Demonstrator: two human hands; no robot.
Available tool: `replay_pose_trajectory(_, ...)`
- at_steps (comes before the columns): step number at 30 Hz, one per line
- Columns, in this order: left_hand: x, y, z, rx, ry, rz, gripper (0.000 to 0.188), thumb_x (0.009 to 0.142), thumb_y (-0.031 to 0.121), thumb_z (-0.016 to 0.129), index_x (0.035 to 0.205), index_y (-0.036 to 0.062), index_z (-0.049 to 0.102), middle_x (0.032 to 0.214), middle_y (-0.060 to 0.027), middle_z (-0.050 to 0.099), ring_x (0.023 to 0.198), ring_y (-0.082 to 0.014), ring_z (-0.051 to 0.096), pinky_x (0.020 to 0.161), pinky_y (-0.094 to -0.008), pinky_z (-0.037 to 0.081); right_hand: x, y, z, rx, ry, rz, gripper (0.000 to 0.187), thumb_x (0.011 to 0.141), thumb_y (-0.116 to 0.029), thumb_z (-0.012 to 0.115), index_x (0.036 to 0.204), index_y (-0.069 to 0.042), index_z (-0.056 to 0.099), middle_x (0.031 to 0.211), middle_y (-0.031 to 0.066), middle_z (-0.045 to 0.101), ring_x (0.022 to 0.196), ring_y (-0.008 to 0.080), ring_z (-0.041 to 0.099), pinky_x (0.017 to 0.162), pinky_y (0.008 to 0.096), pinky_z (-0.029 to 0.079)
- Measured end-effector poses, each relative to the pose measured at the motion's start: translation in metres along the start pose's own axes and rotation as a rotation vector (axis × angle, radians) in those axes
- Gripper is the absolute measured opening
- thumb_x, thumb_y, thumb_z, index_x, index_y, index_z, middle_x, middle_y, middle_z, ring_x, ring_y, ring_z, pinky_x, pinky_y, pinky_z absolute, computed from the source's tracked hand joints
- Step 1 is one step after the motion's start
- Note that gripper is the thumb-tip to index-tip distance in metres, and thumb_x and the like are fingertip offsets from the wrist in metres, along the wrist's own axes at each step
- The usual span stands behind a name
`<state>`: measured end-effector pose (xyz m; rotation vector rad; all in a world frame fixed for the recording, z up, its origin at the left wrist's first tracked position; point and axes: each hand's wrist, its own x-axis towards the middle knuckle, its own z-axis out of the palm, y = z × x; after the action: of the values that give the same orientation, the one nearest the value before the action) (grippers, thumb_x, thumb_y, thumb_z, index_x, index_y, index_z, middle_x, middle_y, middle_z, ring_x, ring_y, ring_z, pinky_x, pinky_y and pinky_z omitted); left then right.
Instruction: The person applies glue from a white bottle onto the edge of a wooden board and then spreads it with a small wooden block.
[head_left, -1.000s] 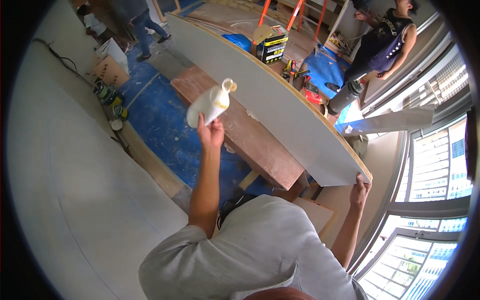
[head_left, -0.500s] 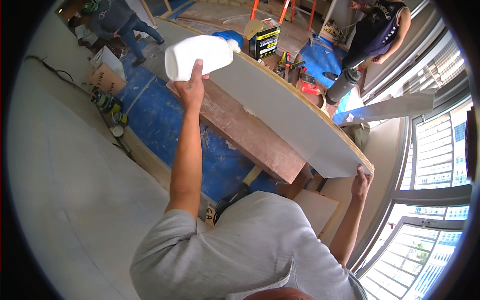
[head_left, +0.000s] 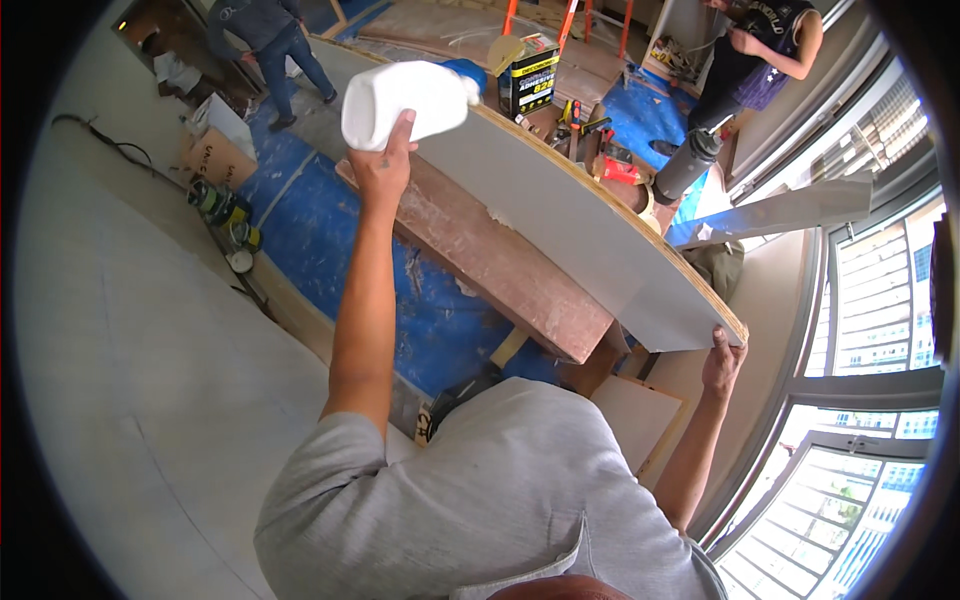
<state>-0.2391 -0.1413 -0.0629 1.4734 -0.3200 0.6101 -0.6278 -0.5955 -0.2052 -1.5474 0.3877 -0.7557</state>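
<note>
My left hand point(head_left: 382, 170) is closed around a white plastic bottle point(head_left: 402, 103), tilted so its nozzle end points right, at the upper edge of a long board. That board point(head_left: 560, 225) stands on edge, grey on its face with a pale plywood-like rim running from the upper left to the lower right. At its near right corner, my right hand point(head_left: 722, 365) grips the edge, thumb on top. Below the board's face lies a long reddish-brown beam-like piece point(head_left: 500, 265) with a dusty surface. The bottle hides part of the board's far edge.
Beyond the board stand a yellow-and-black tin point(head_left: 530, 82), hand tools point(head_left: 572, 115), a dark flask point(head_left: 688, 165) and an orange ladder point(head_left: 568, 25). Blue sheeting point(head_left: 300, 235) covers the floor. Two people work farther off, one at the upper left point(head_left: 268, 45), one at the upper right point(head_left: 770, 50). Windows line the right.
The bottle in my left hand has turned and shifted slightly. My right hand stays on the board's corner. The person at the upper left moved right; the other raised an arm.
</note>
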Motion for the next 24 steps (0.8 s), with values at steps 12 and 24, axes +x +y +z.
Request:
replay_pose_trajectory(12,0.001,0.008,0.013,0.129,-0.012,0.010,0.025,0.095,0.012,0.077,0.111,-0.0076,0.073,0.101,-0.0118,0.076,0.082,-0.0147,0.072,0.059,-0.0285,0.061,0.000,-0.004,0.004,0.018,0.004,0.006,0.034,0.090,-0.025,0.085,0.106,-0.006,0.061,0.095,-0.0023,0.058,0.093,0.0104,0.052,0.094,0.0298,0.040)
replay_pose_trajectory(24,-0.020,0.027,0.013,-0.037,-0.139,-0.013,0.029,0.095,0.011,0.076,0.116,-0.0079,0.071,0.102,-0.0125,0.075,0.082,-0.0157,0.073,0.060,-0.0285,0.062,-0.005,-0.014,0.012,0.057,0.020,0.062,0.030,0.090,-0.021,0.084,0.105,-0.006,0.063,0.094,-0.0028,0.057,0.092,0.0098,0.051,0.093,0.0290,0.039)
